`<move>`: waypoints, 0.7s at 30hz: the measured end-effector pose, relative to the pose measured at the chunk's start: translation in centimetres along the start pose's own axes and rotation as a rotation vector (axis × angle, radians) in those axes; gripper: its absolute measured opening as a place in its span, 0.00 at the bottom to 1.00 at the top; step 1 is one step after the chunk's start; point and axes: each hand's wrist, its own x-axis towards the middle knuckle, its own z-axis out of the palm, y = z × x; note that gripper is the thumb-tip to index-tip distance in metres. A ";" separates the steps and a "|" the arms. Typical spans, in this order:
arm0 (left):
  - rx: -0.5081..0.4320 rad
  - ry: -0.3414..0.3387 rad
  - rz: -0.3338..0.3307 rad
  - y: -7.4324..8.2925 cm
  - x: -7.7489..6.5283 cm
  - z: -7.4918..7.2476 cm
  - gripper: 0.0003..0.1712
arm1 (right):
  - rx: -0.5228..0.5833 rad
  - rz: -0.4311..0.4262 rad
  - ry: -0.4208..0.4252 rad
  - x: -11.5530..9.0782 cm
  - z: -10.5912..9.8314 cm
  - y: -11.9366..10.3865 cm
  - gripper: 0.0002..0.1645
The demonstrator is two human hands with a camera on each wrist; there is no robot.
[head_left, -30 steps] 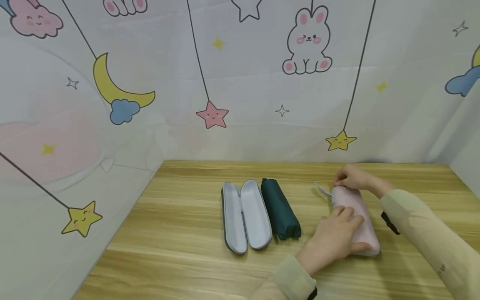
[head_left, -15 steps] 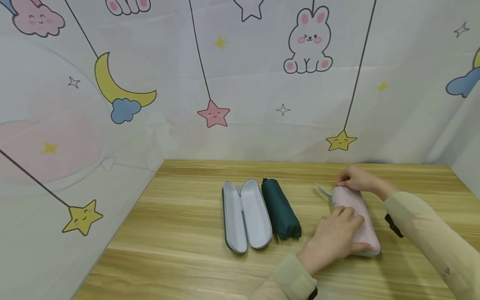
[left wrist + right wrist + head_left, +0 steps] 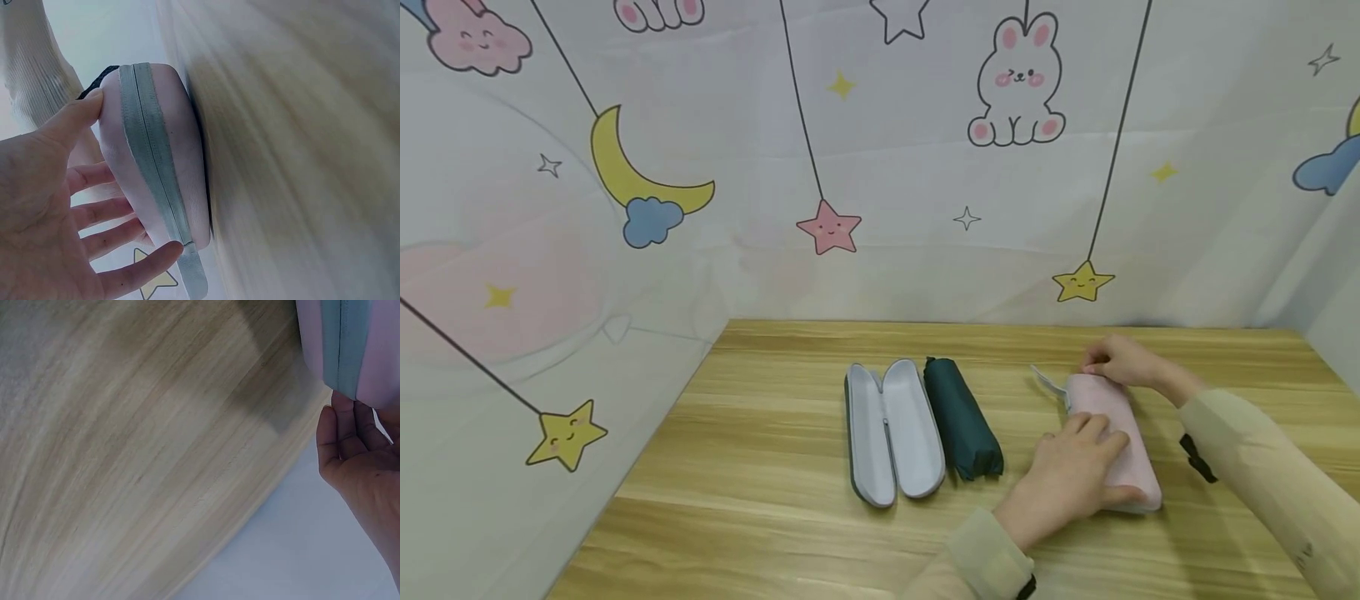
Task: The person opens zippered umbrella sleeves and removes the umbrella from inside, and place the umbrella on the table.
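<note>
A pink zip case (image 3: 1116, 433) with a grey-green zip band (image 3: 150, 144) lies on the table at the right. My left hand (image 3: 1067, 475) rests on it with spread, fairly straight fingers; the thumb touches its near end and the little finger is by the zip's tab end. At the far end, my right hand (image 3: 1123, 362) has its fingertips bent together on the zip (image 3: 342, 356); the zipper pull is hidden. A grey loop tab (image 3: 1047, 380) sticks out leftward. Further left sit an open, grey-lined case (image 3: 917, 442) and a dark green fabric roll (image 3: 962, 421) resembling a folded umbrella.
The wooden table (image 3: 737, 475) meets a printed cloth (image 3: 910, 275) at its back edge. More cloth hangs on the left and right sides. The open case and the green roll lie close together left of my hands.
My right hand has shifted slightly to the right along the far end of the pink zip case. The left hand and the case stay in place.
</note>
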 end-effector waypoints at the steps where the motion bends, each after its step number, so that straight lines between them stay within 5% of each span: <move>1: 0.003 -0.001 0.000 0.0 0.0 0.0 0.33 | -0.002 0.001 0.004 -0.1 0.0 0.1 0.08; 21: 0.023 0.012 -0.002 0.1 -0.4 0.1 0.33 | -0.002 0.010 0.025 -1.3 0.0 0.6 0.08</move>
